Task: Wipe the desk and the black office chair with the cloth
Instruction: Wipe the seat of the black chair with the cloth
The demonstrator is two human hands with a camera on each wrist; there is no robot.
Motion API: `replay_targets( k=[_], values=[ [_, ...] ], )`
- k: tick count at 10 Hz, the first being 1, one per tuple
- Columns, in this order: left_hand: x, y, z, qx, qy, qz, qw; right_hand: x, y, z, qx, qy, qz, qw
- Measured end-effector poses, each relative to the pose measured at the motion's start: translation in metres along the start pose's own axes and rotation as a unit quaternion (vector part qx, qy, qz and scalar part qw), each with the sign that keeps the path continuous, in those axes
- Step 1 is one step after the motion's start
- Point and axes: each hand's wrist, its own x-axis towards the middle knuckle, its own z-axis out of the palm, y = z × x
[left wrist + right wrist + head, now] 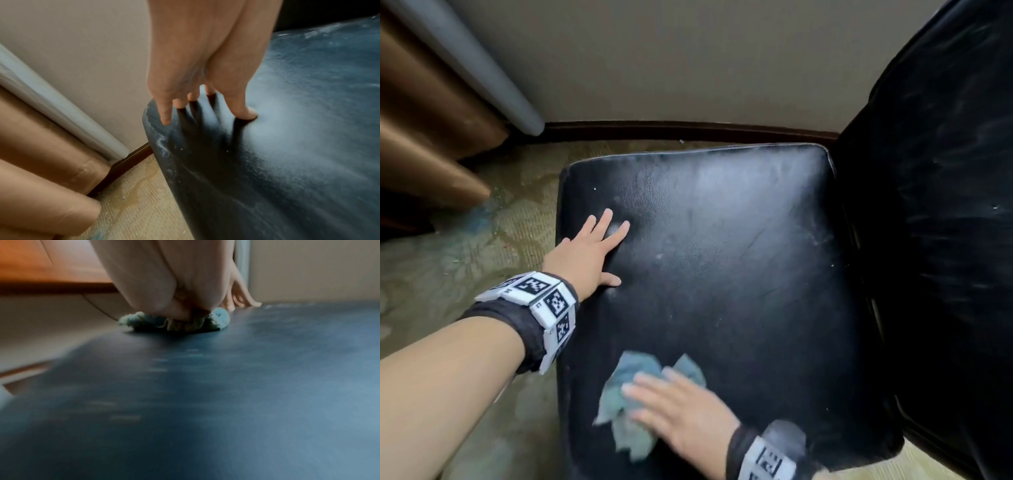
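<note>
The black office chair's seat (722, 257) fills the middle of the head view, dusty and shiny, with its backrest (945, 205) at the right. My left hand (592, 250) lies flat on the seat's left side with straight, spread fingers (244, 112) that press the leather (287, 146). Near the seat's front edge my right hand (671, 407) presses a crumpled blue-green cloth (626, 394) flat against the seat with extended fingers; both are blurred. In the right wrist view the cloth (218, 319) bunches under the palm on the seat (205, 402).
Patterned carpet (465, 274) lies left of the chair. A beige wall with a dark skirting board (688, 132) runs behind it. Brown curtain folds (421, 120) and a grey pipe (482, 65) stand at the back left.
</note>
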Motion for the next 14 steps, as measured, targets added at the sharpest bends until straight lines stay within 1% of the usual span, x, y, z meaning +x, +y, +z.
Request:
replay_targets(
  k=[1, 2, 3, 4, 5, 6, 7, 8, 9, 10, 11, 12, 13, 14],
  values=[
    [0.000, 0.000, 0.002, 0.013, 0.012, 0.003, 1.000, 0.031, 0.059, -0.051, 0.032, 0.059, 0.155, 0.986],
    [0.001, 0.001, 0.000, 0.020, 0.012, 0.003, 1.000, 0.042, 0.040, -0.036, -0.053, 0.053, 0.200, 0.977],
    [0.000, 0.001, -0.003, 0.025, 0.007, -0.002, 1.000, 0.031, -0.016, 0.009, -0.176, -0.004, 0.323, 0.930],
    [0.001, 0.002, -0.003, 0.024, 0.009, -0.003, 1.000, -0.004, -0.006, 0.015, -0.262, 0.014, 0.146, 0.954],
    [0.001, 0.000, -0.001, 0.018, 0.016, 0.000, 1.000, -0.028, 0.045, -0.030, -0.118, -0.005, 0.126, 0.985],
    [-0.001, 0.003, -0.003, 0.003, 0.030, -0.001, 1.000, -0.052, 0.067, -0.044, 0.032, 0.105, 0.276, 0.955],
    [-0.015, 0.015, 0.003, -0.052, 0.034, -0.002, 0.998, -0.069, 0.071, -0.041, 0.029, 0.098, 0.371, 0.923],
    [-0.035, 0.027, 0.022, -0.117, 0.013, 0.021, 0.993, -0.062, 0.121, -0.072, 0.054, 0.099, 0.517, 0.849],
    [-0.038, 0.029, 0.033, -0.105, 0.008, 0.016, 0.994, -0.045, 0.186, -0.110, 0.067, 0.112, 0.617, 0.776],
    [-0.036, 0.028, 0.031, -0.102, 0.004, 0.017, 0.995, -0.020, 0.178, -0.110, 0.035, 0.082, 0.607, 0.790],
    [-0.035, 0.029, 0.029, -0.101, 0.009, 0.017, 0.995, -0.022, 0.098, -0.062, 0.003, 0.076, 0.348, 0.934],
    [-0.037, 0.029, 0.027, -0.090, 0.012, 0.010, 0.996, -0.058, 0.095, -0.058, 0.017, 0.033, 0.198, 0.979],
    [-0.037, 0.030, 0.028, -0.083, 0.023, 0.008, 0.996, -0.070, 0.161, -0.091, 0.028, 0.086, 0.401, 0.912],
    [-0.041, 0.034, 0.031, -0.082, 0.042, 0.003, 0.996, -0.055, 0.189, -0.108, 0.029, 0.098, 0.575, 0.812]
  ],
)
